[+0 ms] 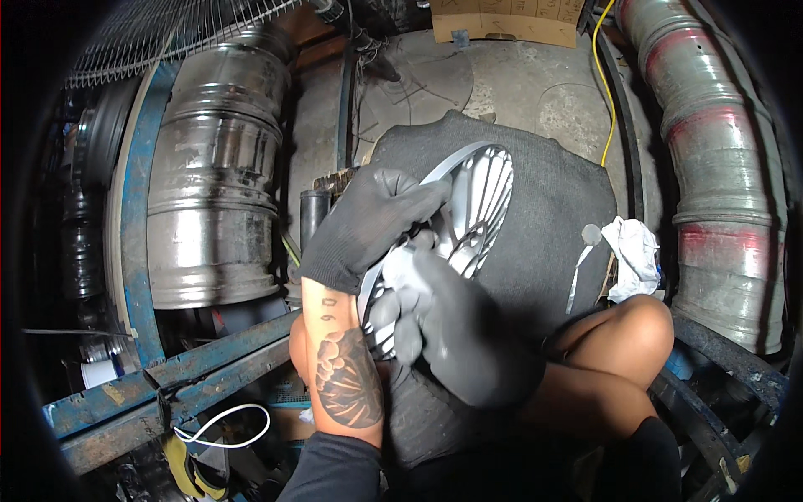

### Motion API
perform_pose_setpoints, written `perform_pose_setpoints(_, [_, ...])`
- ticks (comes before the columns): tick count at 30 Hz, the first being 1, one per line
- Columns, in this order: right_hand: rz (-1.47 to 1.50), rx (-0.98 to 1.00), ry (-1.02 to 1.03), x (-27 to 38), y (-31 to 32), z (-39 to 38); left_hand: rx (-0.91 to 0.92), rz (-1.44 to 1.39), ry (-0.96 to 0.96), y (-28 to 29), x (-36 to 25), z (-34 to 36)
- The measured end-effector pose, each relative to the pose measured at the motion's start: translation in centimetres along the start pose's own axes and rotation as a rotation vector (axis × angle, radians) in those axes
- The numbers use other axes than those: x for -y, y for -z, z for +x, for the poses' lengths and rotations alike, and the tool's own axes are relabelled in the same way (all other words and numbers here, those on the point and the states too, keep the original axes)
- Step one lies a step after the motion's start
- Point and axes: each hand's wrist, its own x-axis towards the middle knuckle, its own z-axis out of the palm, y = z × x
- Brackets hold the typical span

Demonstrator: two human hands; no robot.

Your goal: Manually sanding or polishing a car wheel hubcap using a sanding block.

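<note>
A round silver wheel centre [487, 188] with many thin spokes and a raised rim stands tilted in front of me, above a dark grey cloth mat. My left hand [376, 213], in a dark knit glove, is closed on its upper left edge. My right hand [443, 318], gloved too and smeared by motion, is pressed with curled fingers against the wheel centre's lower face. Something whitish [407, 272] shows at those fingers; whether it is a cloth or the worn glove tip I cannot make out. The hands hide the hub and part of the spokes.
The grey mat [544, 201] covers the work surface. Stacked metal wheel barrels stand at left [213, 167] and right [711, 184]. A white rag [633, 255] lies at the mat's right edge. Blue steel rails [201, 376] run nearby; a yellow cable [600, 79] trails behind.
</note>
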Motion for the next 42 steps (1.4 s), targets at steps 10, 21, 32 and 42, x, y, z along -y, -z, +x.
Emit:
perform_pose_setpoints(10, [-0.145, -0.032, 0.134, -3.6, -0.1, 0.1, 0.008, 0.022, 0.01, 0.7, -0.1, 0.0])
perform_pose_setpoints(21, [-0.268, 0.025, 0.156, -0.2, 0.4, 0.2, 0.091, 0.019, 0.039, 0.0, -1.1, 0.4])
perform_pose_setpoints(32, [-0.418, 0.07, 0.281, -1.1, 0.7, -0.5, 0.115, 0.059, -0.044, 0.8, 0.1, -0.4])
perform_pose_setpoints(42, [-0.538, -0.094, 0.273, -2.6, 3.1, -1.4, 0.01, 0.165, -0.066, 2.9, 2.2, 2.1])
